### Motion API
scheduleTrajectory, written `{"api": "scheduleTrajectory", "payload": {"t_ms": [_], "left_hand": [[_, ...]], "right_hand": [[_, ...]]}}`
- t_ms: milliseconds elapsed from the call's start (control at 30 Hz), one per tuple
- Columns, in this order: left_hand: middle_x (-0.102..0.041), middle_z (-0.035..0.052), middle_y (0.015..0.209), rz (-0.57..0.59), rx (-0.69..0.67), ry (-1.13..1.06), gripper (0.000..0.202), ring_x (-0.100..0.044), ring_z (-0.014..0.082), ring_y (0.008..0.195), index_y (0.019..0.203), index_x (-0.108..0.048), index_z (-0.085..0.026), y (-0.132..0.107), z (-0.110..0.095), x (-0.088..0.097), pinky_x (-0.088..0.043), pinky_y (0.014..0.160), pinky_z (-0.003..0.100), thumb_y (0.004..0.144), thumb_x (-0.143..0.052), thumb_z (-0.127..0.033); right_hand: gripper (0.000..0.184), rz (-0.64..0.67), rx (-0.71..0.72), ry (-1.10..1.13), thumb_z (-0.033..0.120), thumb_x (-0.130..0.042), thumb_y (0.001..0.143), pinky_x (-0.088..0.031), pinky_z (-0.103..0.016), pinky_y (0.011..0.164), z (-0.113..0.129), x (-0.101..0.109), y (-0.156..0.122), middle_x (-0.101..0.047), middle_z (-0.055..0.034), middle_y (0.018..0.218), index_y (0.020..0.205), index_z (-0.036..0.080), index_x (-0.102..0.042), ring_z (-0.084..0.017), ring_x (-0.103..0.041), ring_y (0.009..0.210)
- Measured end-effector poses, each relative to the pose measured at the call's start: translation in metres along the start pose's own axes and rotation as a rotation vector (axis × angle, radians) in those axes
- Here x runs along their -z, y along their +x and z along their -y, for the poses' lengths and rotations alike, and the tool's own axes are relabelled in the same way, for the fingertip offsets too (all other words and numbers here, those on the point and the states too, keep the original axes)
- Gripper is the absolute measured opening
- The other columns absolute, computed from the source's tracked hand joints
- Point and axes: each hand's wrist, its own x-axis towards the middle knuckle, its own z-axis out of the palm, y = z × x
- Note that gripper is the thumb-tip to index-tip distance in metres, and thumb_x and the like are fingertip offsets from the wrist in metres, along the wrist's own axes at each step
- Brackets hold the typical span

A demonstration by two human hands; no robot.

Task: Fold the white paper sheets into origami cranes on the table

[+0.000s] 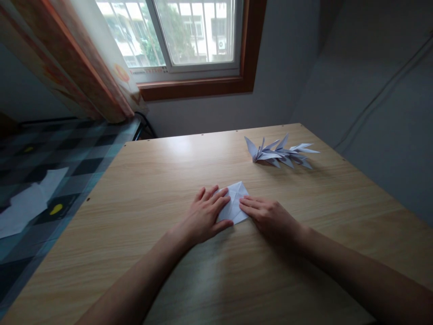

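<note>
A small square of folded white paper [235, 208] lies flat on the wooden table [162, 180], with crease lines across its face. My left hand [207, 213] rests on its left part, fingers spread and thumb along the lower edge. On the right edge, the fingertips of my right hand [267, 214] press down, the fingers held together and stretched out. Parts of the paper are hidden under both hands. Beyond my right hand sits a cluster of folded white paper cranes [275, 154], nested into one another.
Left of the table is a bed with a dark checked cover [84, 158], where white paper sheets [29, 203] lie. A patterned curtain [91, 58] hangs beside a barred window [196, 34]. A grey wall [382, 135] borders the table's right side.
</note>
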Motion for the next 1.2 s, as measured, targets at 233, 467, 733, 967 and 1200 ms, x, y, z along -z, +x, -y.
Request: {"api": "scheduleTrajectory", "payload": {"t_ms": [233, 467, 733, 967, 1200], "left_hand": [[-0.042, 0.0104, 0.152, 0.01, 0.003, 0.003, 0.063, -0.032, 0.0352, 0.142, 0.136, -0.05, -0.021, 0.0, 0.0, 0.001, -0.022, 0.115, 0.058, 0.088, -0.052, -0.063], [-0.044, 0.0139, 0.15, -0.029, 0.001, 0.0, 0.078, -0.034, 0.0332, 0.141, 0.145, -0.038, -0.018, 0.001, 0.002, -0.002, -0.022, 0.116, 0.055, 0.086, -0.05, -0.067], [-0.025, 0.0199, 0.158, -0.187, 0.01, -0.028, 0.107, -0.028, 0.0356, 0.144, 0.155, -0.013, -0.019, 0.0, 0.008, -0.011, -0.023, 0.115, 0.054, 0.076, -0.051, -0.079], [-0.036, 0.017, 0.154, -0.267, -0.129, -0.059, 0.092, -0.031, 0.0353, 0.143, 0.154, -0.019, -0.019, 0.003, 0.007, -0.009, -0.02, 0.117, 0.054, 0.083, -0.062, -0.058], [-0.066, 0.0107, 0.108, -0.388, -0.115, -0.339, 0.088, -0.061, 0.0269, 0.103, 0.148, -0.03, -0.017, 0.001, 0.012, -0.006, -0.046, 0.096, 0.045, 0.079, -0.068, -0.056]], "right_hand": [[0.04, -0.068, -0.159, 0.099, 0.003, -0.048, 0.085, -0.047, -0.043, 0.105, -0.015, -0.002, 0.003, -0.067, -0.0141, 0.125, 0.119, 0.012, -0.065, -0.025, -0.059, 0.121], [0.058, -0.219, -0.169, 0.452, 0.006, -0.053, 0.079, -0.051, -0.041, 0.094, -0.009, 0.005, 0.008, -0.07, -0.0069, 0.101, 0.136, 0.017, -0.048, -0.022, -0.065, 0.099], [0.015, -0.084, 0.069, 0.454, 0.025, -0.066, 0.087, -0.054, -0.029, 0.076, -0.014, 0.002, 0.006, -0.069, -0.0075, 0.088, 0.075, 0.017, -0.067, -0.018, -0.066, 0.083], [0.018, -0.04, 0.102, 0.499, 0.025, -0.073, 0.083, -0.055, -0.029, 0.083, -0.013, 0.0, 0.009, -0.07, -0.0066, 0.089, 0.069, 0.018, -0.062, -0.019, -0.068, 0.09], [0.016, 0.016, 0.069, 0.443, 0.031, -0.076, 0.08, -0.055, -0.03, 0.083, -0.017, 0.005, 0.007, -0.071, -0.0088, 0.1, 0.088, 0.018, -0.068, -0.021, -0.069, 0.093]]}}
